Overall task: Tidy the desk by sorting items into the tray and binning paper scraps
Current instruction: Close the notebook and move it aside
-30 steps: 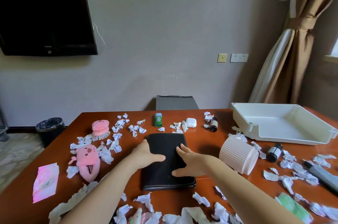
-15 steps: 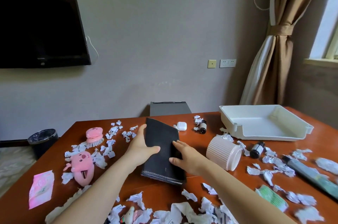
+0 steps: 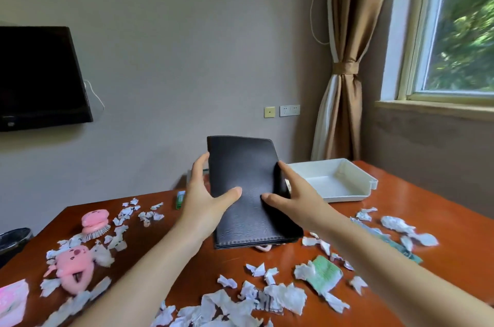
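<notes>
Black notebook (image 3: 248,190) — now lifted off desk (image 3: 441,219) — both hands gripping.

A black notebook (image 3: 248,193), white tray (image 3: 344,182), white scraps (image 3: 267,297), pink plush (image 3: 73,265) and pink brush (image 3: 95,222) show against the reddish-brown tabletop (image 3: 441,219).

Both hands grip a black notebook (image 3: 248,190) above the counter (image 3: 427,219) — left hand (image 3: 205,198), right hand (image 3: 291,198) — the white tray (image 3: 344,179) just beyond it, paper scraps (image 3: 267,297) nearer.

Both forearms reach forward, left hand (image 3: 205,199) and right hand (image 3: 295,199) raised, thumbs pointing inward, fingers (image 3: 200,168) gripping.
</notes>
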Demonstrator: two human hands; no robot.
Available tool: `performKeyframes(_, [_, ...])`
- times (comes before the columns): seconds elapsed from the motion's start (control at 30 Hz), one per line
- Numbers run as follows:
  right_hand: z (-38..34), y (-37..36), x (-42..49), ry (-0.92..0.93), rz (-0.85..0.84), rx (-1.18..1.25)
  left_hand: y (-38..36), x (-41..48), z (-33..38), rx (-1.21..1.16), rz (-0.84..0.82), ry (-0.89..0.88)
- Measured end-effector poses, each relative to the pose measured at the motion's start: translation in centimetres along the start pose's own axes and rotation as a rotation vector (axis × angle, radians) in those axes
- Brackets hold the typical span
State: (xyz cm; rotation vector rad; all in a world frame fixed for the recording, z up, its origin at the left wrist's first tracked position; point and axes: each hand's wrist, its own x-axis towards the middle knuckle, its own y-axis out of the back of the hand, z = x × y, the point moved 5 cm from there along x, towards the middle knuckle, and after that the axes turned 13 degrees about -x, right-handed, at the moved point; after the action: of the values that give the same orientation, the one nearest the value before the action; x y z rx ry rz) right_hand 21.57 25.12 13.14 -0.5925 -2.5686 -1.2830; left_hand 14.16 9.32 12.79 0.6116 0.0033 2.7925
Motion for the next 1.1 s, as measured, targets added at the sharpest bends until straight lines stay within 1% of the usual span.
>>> performKeyframes(0.1, [1.7, 3.4, -1.8, -0.056, 0.123, 0.068, -4.1, -1.5, 0.8, -0.037, -0.039, -0.029])
performKeyframes(0.23, [5.3, 6.7, -3.8, -0.137, 0.227, 0.063, -9.9, -3.1, 0.6, -0.076, -0.096, -0.056])
performKeyframes(0.37, [9.9, 10.0, -5.8, -0.25, 0.348, 0.05, -15.5, -5.0, 0.1, -0.012, -0.142, -0.048])
performKeyframes(0.53, [15.8, 13.8, -7.9, -0.343, 0.475, -0.038, -22.2, -6.7, -1.2, -0.056, -0.276, 0.02])
performKeyframes(0.6, [17.9, 15.3, -8.6, -0.368, 0.493, -0.053, -24.7, -7.1, -1.7, -0.045, -0.338, 0.046])
performKeyframes(0.67, [20.4, 16.8, -9.1, -0.398, 0.507, -0.066, -27.1, -7.4, -1.9, -0.024, -0.411, 0.034])
performKeyframes(0.87, [28.8, 20.8, -10.1, -0.553, 0.531, -0.088, -34.0, -7.2, -3.8, 0.157, -0.615, -0.105])
performKeyframes(1.0, [33.3, 21.9, -10.6, -0.63, 0.513, -0.118, -38.3, -7.1, -5.9, 0.381, -0.738, -0.204])
performKeyframes(1.1, [36.3, 21.8, -10.5, -0.675, 0.471, -0.151, -40.9, -7.2, -7.5, 0.572, -0.872, -0.312])
